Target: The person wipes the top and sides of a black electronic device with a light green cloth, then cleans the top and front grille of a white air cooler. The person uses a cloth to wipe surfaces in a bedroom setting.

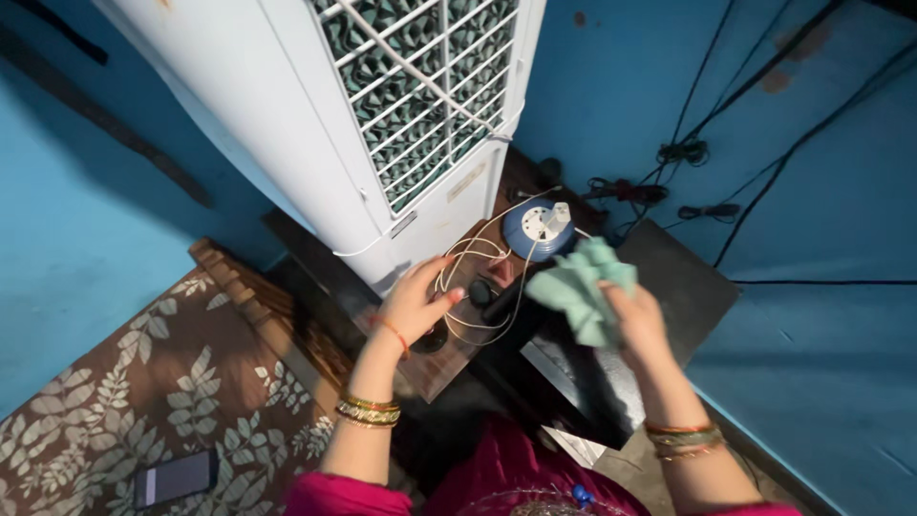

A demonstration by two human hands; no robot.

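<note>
My right hand (638,323) grips a crumpled pale green cloth (581,287), held above a dark surface (683,277) beside a blue round extension reel (535,232) with a white plug in it. My left hand (417,301) reaches forward with its fingers apart, touching a bundle of white cables (475,258) that lies on a small wooden stand (441,368) at the foot of a tall white air cooler (382,105). Both wrists wear gold bangles, and pink sleeves show at the bottom edge.
A mattress with a brown leaf-print cover (153,401) lies at lower left, with a dark phone (176,478) on it. Blue walls enclose the corner. Black wires (688,153) hang on the right wall. A wooden bed edge (258,296) runs beside the cooler.
</note>
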